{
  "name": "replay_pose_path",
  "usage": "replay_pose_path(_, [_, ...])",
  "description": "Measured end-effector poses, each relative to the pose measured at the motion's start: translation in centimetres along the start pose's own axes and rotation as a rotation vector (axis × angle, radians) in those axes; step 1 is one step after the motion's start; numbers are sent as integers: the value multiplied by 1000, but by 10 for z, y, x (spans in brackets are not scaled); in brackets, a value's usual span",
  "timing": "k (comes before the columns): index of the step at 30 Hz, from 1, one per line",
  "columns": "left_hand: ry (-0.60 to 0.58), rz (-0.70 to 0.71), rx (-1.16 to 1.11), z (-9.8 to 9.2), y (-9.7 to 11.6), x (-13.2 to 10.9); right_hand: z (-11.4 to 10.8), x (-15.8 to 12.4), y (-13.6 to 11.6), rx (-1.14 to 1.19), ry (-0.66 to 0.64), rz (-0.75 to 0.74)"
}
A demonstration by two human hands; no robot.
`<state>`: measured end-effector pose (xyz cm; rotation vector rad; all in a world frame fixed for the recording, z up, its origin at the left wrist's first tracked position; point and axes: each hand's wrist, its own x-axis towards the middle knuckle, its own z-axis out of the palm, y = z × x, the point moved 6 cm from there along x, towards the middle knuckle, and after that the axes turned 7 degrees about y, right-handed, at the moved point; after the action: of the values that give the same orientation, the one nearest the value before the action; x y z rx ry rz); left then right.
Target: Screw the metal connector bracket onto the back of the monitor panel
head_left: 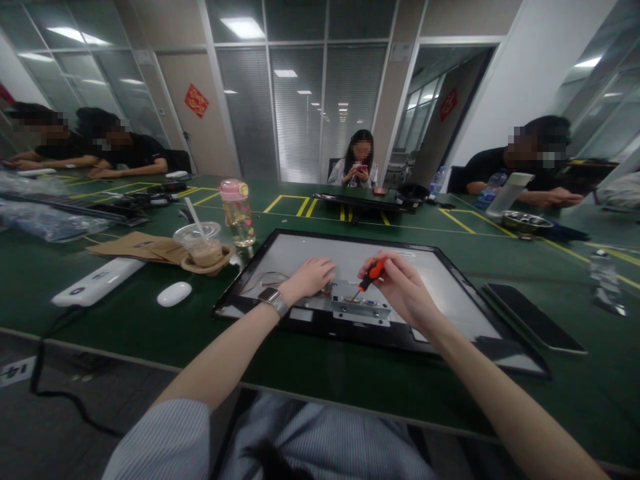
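A flat monitor panel with a black frame and pale grey back lies on the green table in front of me. A metal bracket with connector ports sits along its near edge. My right hand grips an orange and black screwdriver, its shaft slanting down to the bracket's ports. Whether the tip sits in a screw is too small to tell. My left hand, with a watch at the wrist, lies over the panel just left of the bracket, fingers stretched out. Thin wires run beside that wrist.
Left of the panel are an iced drink cup in a cardboard holder, a pink-lidded bottle, a white mouse and a white power strip. A dark phone lies right. Several people sit around the table.
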<state>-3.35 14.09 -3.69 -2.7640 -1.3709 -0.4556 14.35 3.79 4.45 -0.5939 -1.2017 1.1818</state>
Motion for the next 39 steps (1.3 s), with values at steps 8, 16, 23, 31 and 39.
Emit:
replay_pose_path(8, [1, 25, 14, 0, 1, 0, -2, -2, -1, -101, -1, 0])
replay_pose_path(16, [-8, 16, 16, 1, 0, 0, 6, -5, -2, -77, -54, 1])
replay_pose_path(23, [-11, 1, 19, -2, 2, -1, 5, -2, 0, -6, -17, 68])
replay_pose_path(31, [31, 49, 32, 0, 2, -1, 1, -2, 2, -68, -24, 37])
replay_pose_path(39, [1, 16, 14, -2, 2, -1, -7, -2, 3, -105, 77, -23])
